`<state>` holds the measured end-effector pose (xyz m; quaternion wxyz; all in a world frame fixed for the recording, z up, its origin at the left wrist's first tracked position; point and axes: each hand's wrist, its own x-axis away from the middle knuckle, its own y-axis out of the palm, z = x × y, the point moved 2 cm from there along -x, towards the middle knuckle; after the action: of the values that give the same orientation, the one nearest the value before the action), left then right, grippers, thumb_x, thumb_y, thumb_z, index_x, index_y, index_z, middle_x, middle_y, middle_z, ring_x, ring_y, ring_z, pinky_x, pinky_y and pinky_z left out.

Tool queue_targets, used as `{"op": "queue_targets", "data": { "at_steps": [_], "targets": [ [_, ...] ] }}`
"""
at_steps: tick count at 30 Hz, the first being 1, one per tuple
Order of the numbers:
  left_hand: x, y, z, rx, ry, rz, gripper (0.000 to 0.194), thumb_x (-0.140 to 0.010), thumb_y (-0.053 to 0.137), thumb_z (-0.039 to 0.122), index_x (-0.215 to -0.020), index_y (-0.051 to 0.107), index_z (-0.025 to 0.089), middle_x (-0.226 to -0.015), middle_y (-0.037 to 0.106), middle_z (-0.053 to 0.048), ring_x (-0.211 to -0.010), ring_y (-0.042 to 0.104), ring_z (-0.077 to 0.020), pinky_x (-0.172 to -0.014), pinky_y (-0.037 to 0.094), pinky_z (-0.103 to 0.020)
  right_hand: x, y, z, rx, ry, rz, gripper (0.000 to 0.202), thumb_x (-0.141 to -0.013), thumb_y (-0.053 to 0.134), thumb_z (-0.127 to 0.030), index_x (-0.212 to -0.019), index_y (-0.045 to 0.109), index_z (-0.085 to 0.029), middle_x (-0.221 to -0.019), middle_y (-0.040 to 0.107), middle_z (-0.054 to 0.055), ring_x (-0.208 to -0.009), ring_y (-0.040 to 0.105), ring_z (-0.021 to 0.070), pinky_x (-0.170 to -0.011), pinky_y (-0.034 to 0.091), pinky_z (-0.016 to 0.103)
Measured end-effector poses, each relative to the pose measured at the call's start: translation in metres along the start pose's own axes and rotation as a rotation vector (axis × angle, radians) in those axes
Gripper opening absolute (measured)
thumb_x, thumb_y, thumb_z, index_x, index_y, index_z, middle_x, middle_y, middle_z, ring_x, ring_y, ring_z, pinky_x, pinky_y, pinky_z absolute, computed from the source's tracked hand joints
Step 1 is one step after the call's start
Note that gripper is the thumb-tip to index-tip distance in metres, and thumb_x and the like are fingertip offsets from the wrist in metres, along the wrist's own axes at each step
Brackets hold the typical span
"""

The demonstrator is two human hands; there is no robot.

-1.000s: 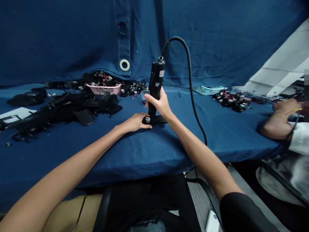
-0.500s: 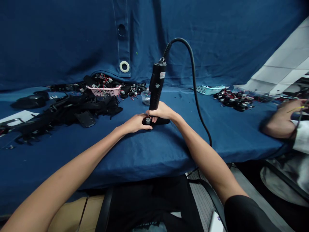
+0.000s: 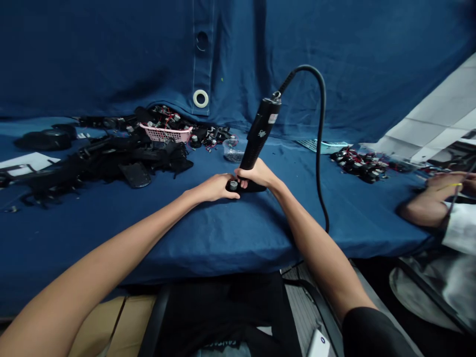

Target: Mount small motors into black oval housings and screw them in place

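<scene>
My right hand [image 3: 256,174] is closed round the lower end of a black corded electric screwdriver [image 3: 259,134]. The tool leans to the right at its top, with its tip hidden behind the fingers. Under it lies a black plastic part [image 3: 255,187], long and flat, with a small round silvery piece [image 3: 233,185] on its left end. My left hand [image 3: 217,187] grips that left end between thumb and fingers and steadies it on the blue cloth. A clear tub [image 3: 233,151] of small dark bits stands just behind the hands.
Black plastic parts [image 3: 122,161] are heaped at left. Behind them a pink basket [image 3: 167,134] holds wired components. A light blue basket [image 3: 323,146] and a pile of wired parts [image 3: 359,163] lie at right. Another person's arm [image 3: 427,201] rests at the far right. The screwdriver's cable [image 3: 322,148] loops down beside my right arm.
The screwdriver now leans further to the right at its top. Both hands keep their hold on the tool and the black part. The whole view has shifted slightly.
</scene>
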<state>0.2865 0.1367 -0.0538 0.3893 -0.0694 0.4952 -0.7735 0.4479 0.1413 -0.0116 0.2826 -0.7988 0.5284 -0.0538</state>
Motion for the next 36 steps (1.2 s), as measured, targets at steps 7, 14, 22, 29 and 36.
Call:
{"op": "queue_targets", "data": {
  "at_steps": [7,14,22,29,36],
  "targets": [
    [-0.001,0.003,0.000,-0.005,-0.048,0.026,0.053,-0.073,0.071,0.048,-0.111,0.060,0.013,-0.108,0.065,-0.011,-0.095,0.061,-0.0268,-0.081,0.045,-0.033,0.001,-0.022,-0.016,-0.157,-0.039,0.186,0.022,-0.076,0.061,-0.035,-0.066,0.061,-0.016,-0.056,0.062,0.000,-0.044,0.056,0.0112,-0.045,0.047,0.023],
    [0.004,0.006,-0.003,0.024,-0.062,0.058,0.055,-0.074,0.070,0.046,-0.118,0.056,0.015,-0.113,0.062,-0.009,-0.102,0.059,-0.0236,-0.090,0.044,-0.032,-0.004,-0.055,0.032,-0.350,0.189,0.442,0.025,-0.088,0.053,-0.037,-0.075,0.055,-0.015,-0.065,0.059,0.001,-0.050,0.056,0.0080,-0.051,0.051,0.022],
    [0.013,0.005,0.004,0.036,-0.005,0.203,0.048,-0.074,0.069,0.038,-0.116,0.057,0.018,-0.109,0.059,-0.007,-0.104,0.056,-0.0248,-0.094,0.042,-0.037,-0.005,-0.044,0.081,-0.331,0.646,0.409,0.037,-0.091,0.055,-0.036,-0.122,0.055,-0.016,-0.121,0.057,0.009,-0.103,0.059,0.0194,-0.087,0.052,0.041],
    [0.013,-0.008,0.003,0.221,-0.079,0.445,0.053,-0.078,0.064,0.036,-0.126,0.050,0.018,-0.109,0.058,-0.007,-0.100,0.057,-0.0210,-0.092,0.044,-0.035,-0.001,-0.037,0.076,-0.090,0.788,0.310,0.036,-0.091,0.055,-0.036,-0.120,0.055,-0.015,-0.119,0.058,0.009,-0.101,0.060,0.0185,-0.085,0.052,0.040],
    [0.005,-0.018,-0.008,0.545,-0.211,0.478,0.043,-0.091,0.042,0.052,-0.101,0.056,0.012,-0.089,0.068,-0.009,-0.067,0.066,-0.0166,-0.056,0.048,-0.025,0.011,-0.041,0.018,0.094,0.339,0.345,0.047,-0.090,0.043,-0.056,-0.109,0.063,-0.018,-0.105,0.069,0.010,-0.095,0.064,0.0175,-0.082,0.048,0.027]
  ]
}}
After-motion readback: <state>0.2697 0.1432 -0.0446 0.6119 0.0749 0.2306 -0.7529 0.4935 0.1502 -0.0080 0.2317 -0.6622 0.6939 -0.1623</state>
